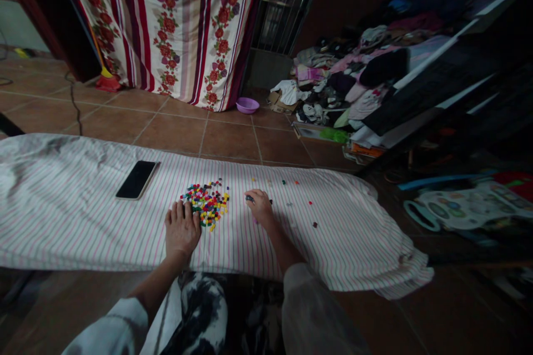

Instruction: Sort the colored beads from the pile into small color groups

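Note:
A pile of small, many-coloured bead-like pieces (208,203) lies on the striped cloth in front of me. My left hand (182,228) rests flat on the cloth, fingers stretched out, its fingertips at the pile's left edge. To the right of the pile, my right hand (260,206) is low over the cloth with thumb and fingers drawn together. Small dark pieces (249,198) show at its fingertips; their exact number is hidden. Around and beyond that hand lie scattered single pieces, among them a red one (310,203), a dark maroon one (315,224) and a green one (283,182).
A phone (137,179) lies left of the pile on the cloth-covered surface (75,222). Beyond are a tiled floor (175,130), a purple basin (247,105), a floral curtain (170,28), a broom (107,79) and a heap of clothes (345,75).

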Available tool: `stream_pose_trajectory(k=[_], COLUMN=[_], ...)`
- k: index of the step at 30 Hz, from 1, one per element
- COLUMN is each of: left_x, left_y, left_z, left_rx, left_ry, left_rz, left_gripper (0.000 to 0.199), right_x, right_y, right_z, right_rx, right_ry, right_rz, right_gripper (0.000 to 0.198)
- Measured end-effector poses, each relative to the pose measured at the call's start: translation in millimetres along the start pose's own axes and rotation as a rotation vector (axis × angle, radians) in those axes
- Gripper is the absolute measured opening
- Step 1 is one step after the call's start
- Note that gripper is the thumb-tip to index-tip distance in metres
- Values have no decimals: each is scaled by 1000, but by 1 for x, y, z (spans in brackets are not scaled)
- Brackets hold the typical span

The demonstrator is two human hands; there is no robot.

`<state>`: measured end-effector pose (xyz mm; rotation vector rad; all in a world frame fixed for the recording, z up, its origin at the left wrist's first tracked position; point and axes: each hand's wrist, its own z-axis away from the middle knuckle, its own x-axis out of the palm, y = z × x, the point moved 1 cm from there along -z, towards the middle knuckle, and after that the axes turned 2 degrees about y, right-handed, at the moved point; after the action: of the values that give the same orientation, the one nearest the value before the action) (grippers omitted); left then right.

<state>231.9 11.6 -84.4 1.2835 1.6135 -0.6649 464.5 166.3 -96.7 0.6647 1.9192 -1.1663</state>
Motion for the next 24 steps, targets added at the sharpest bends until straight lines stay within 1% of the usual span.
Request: stream_pose_trajectory(k=[5,12,16,21,24], left_x=[-1,-2,-2,-3,-2], left_y=[0,0,1,2,2], left_z=[0,0,0,-1,-1], left_rx=[1,2,-4,-11,-7], left_ry=[0,-12,-18,-27,-28], left_rz=[0,9,9,1,-5], left_gripper=[52,51,52,52,53], right_x=[0,-3,-5,-6,-2], right_y=[1,-5,-10,-23,-37], right_z=[-1,-4,-6,-9,-13], right_rx=[-5,-21,14,58,46], right_ry=[1,49,93,193,200], right_rz=[-8,-15,40,110,116], right_gripper=[28,21,21,22,24])
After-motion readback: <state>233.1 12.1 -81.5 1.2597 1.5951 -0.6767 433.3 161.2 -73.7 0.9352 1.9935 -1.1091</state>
